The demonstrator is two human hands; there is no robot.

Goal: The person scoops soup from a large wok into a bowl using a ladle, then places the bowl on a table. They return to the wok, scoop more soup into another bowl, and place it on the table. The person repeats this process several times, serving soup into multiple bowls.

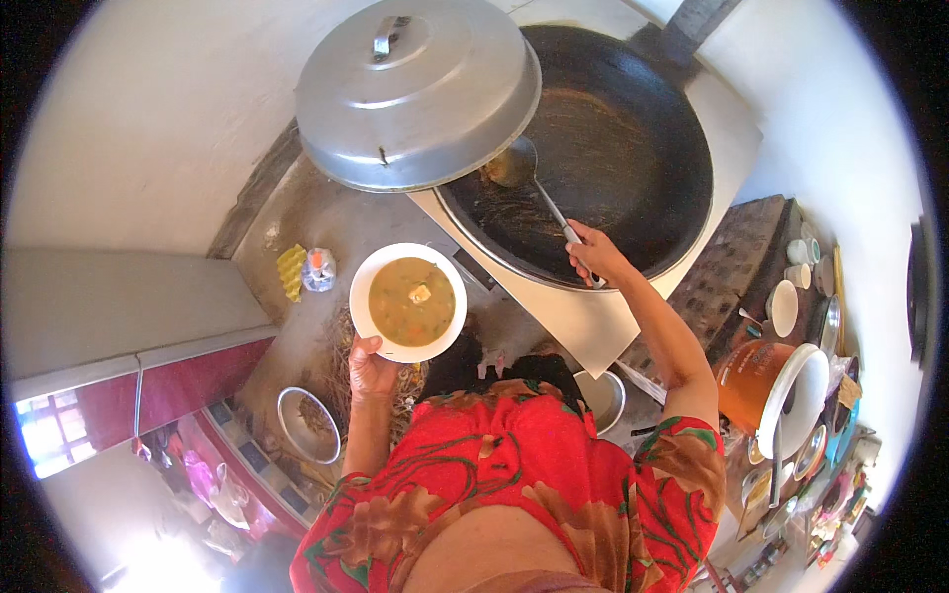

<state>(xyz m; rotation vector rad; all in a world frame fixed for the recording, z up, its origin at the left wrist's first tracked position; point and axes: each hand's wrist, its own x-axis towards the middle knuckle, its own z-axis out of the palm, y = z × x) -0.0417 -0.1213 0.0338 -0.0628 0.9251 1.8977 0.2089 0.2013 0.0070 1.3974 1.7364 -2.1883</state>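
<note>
My left hand point(373, 368) grips the lower left rim of a white bowl point(362, 289), held level over the floor. Brownish soup point(410, 306) with small orange and green bits and one pale lump fills much of it. My right hand point(598, 255) is wrapped around the handle of a metal ladle point(551, 203). The ladle's head rests low inside a large black wok point(633, 188), near its left side. Dark residue coats the wok's inner surface. A big domed aluminium lid point(415, 99) overlaps the wok's left edge.
The wok is set in a pale stove top point(583, 331) with a projecting corner. Right of it, a brick ledge point(727, 257) holds cups, bowls and an orange pot point(751, 385). Dry twigs, a metal basin point(308, 425) and a small bottle point(318, 269) are on the floor at left.
</note>
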